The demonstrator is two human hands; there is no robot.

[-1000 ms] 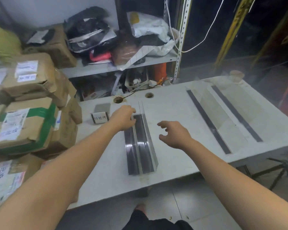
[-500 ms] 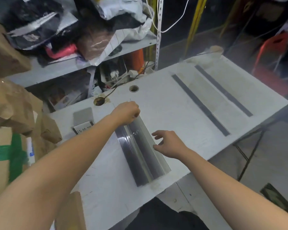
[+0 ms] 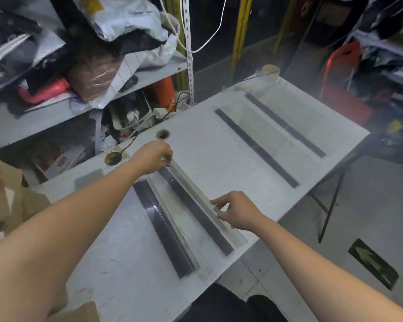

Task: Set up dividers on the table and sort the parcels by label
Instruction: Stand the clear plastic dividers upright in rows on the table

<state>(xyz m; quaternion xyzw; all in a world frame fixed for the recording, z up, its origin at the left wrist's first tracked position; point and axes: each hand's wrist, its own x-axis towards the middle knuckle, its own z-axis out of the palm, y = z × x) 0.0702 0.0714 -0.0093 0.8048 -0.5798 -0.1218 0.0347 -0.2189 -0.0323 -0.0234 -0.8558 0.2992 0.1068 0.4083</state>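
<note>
On the white table (image 3: 219, 145) lie several clear dividers with dark base strips. One divider (image 3: 165, 228) lies flat at the front left. Beside it on the right, a second divider (image 3: 196, 205) is held by both hands: my left hand (image 3: 153, 158) grips its far end and my right hand (image 3: 236, 211) pinches its upright clear wall near the front. Two more dividers (image 3: 256, 147) (image 3: 284, 125) lie at the table's right side. Brown cardboard parcels (image 3: 7, 196) are stacked at the left edge of the view.
A grey shelf (image 3: 56, 110) behind the table holds bags and wrapped packages. Two round cable holes (image 3: 163, 134) (image 3: 113, 158) sit at the table's back edge. A red stool (image 3: 342, 73) stands at the right. The table's folding leg (image 3: 330, 201) shows below its right edge.
The two stacked dividers have come apart: one now lies flat at the left, the other is held a little to its right. My right hand moved from hovering to pinching it.
</note>
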